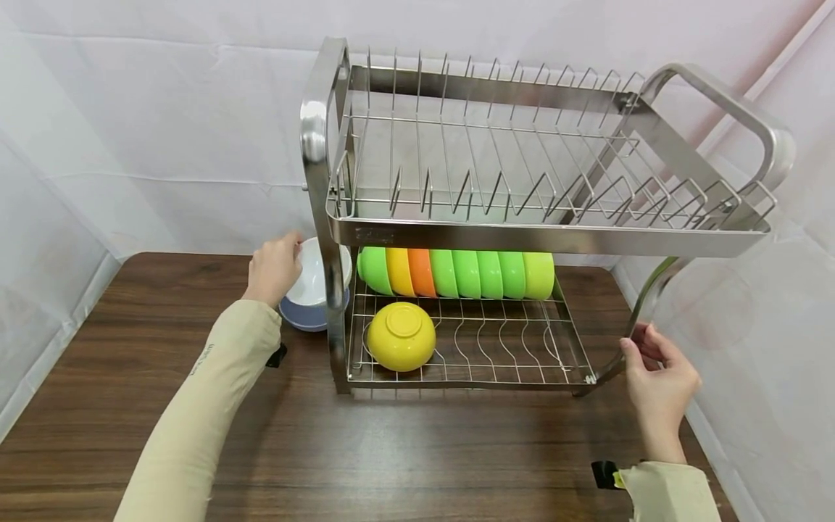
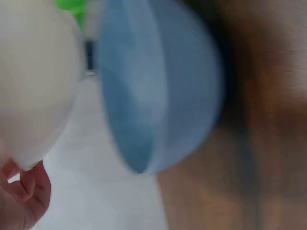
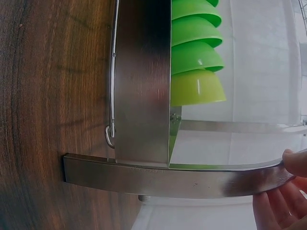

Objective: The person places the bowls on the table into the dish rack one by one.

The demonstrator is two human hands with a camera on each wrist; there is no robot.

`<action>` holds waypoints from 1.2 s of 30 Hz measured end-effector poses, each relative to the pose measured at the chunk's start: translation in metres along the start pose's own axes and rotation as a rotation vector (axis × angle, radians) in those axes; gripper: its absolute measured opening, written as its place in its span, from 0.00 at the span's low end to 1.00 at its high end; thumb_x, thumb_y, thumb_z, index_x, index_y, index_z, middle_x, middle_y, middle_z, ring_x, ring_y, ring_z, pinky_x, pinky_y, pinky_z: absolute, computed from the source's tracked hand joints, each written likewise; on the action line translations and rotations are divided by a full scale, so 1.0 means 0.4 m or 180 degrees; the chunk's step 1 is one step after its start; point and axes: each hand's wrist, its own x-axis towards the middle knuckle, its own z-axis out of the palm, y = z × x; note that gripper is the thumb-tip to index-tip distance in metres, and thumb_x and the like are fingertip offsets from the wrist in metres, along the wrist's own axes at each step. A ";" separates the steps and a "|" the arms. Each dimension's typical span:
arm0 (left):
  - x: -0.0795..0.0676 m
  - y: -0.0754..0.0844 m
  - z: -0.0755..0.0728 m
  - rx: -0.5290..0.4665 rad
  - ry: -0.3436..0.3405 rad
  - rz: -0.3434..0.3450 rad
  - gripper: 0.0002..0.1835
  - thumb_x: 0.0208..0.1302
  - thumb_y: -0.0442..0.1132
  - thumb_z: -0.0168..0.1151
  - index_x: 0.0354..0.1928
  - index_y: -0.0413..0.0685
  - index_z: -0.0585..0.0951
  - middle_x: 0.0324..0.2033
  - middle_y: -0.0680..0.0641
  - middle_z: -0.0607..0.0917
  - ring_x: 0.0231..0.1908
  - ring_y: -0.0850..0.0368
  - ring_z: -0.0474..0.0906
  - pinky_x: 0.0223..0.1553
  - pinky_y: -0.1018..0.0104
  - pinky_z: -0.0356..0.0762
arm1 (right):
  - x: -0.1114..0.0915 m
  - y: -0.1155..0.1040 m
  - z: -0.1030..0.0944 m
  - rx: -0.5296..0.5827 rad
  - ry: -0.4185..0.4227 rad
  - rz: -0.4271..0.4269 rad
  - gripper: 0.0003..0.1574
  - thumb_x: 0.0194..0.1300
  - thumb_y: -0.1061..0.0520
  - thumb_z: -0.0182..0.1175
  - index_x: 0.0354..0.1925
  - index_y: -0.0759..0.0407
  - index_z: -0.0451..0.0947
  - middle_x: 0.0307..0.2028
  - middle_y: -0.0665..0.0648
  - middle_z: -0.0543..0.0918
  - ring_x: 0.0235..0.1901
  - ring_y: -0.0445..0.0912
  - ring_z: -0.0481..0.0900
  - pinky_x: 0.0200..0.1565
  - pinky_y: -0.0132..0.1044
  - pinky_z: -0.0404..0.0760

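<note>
My left hand (image 1: 272, 270) pinches the rim of a white bowl (image 1: 312, 275) left of the metal dish rack (image 1: 548, 238). Below it, a blue bowl (image 1: 305, 317) sits on the table; in the left wrist view a gap shows between the white bowl (image 2: 33, 86) and the blue bowl (image 2: 187, 91). The rack's left post hides part of both bowls. With thumb and fingers, my right hand (image 1: 662, 377) grips the curved right leg of the rack, seen closely as a metal leg (image 3: 211, 184) in the right wrist view.
Several green, yellow and orange bowls (image 1: 466, 274) stand on edge in a row at the back of the lower shelf. An upside-down yellow bowl (image 1: 399, 341) lies at its front left. White sheeting (image 1: 176, 130) surrounds the brown wooden table (image 1: 391, 457).
</note>
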 end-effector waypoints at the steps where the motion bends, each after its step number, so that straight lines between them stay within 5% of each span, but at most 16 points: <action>1: 0.003 0.005 -0.012 -0.0011 -0.0014 -0.0016 0.09 0.62 0.32 0.49 0.42 0.42 0.77 0.33 0.32 0.81 0.29 0.30 0.76 0.25 0.42 0.71 | 0.000 0.000 0.000 0.0001 0.0004 0.0003 0.19 0.46 0.72 0.65 0.41 0.72 0.79 0.28 0.24 0.74 0.25 0.22 0.73 0.29 0.13 0.70; 8: -0.024 0.008 -0.082 0.0058 -0.0093 0.0067 0.09 0.61 0.31 0.48 0.40 0.43 0.77 0.36 0.36 0.82 0.32 0.32 0.76 0.24 0.44 0.71 | -0.003 -0.002 0.000 0.0001 0.0019 0.0028 0.19 0.47 0.71 0.65 0.41 0.72 0.79 0.28 0.24 0.74 0.25 0.22 0.73 0.29 0.13 0.70; 20: -0.171 -0.018 -0.184 0.0154 0.0051 0.0229 0.08 0.57 0.31 0.53 0.35 0.45 0.81 0.32 0.41 0.83 0.28 0.37 0.77 0.18 0.47 0.69 | -0.007 -0.002 0.000 0.0024 0.0010 0.0010 0.18 0.47 0.71 0.65 0.41 0.72 0.79 0.29 0.24 0.75 0.25 0.22 0.73 0.29 0.13 0.70; 28: -0.270 -0.013 -0.214 0.0184 0.0135 0.0397 0.08 0.53 0.29 0.57 0.33 0.45 0.82 0.27 0.43 0.83 0.24 0.40 0.77 0.15 0.51 0.68 | -0.008 -0.001 -0.001 0.0045 0.0014 0.0006 0.17 0.47 0.71 0.65 0.40 0.73 0.79 0.28 0.24 0.75 0.25 0.22 0.73 0.29 0.12 0.70; 36: -0.349 0.036 -0.213 0.0173 0.0171 0.0569 0.08 0.49 0.27 0.61 0.29 0.47 0.83 0.20 0.50 0.79 0.16 0.54 0.71 0.12 0.59 0.64 | -0.010 0.003 -0.001 0.0086 -0.0012 0.0002 0.17 0.47 0.71 0.65 0.39 0.74 0.79 0.28 0.24 0.75 0.25 0.22 0.73 0.30 0.13 0.70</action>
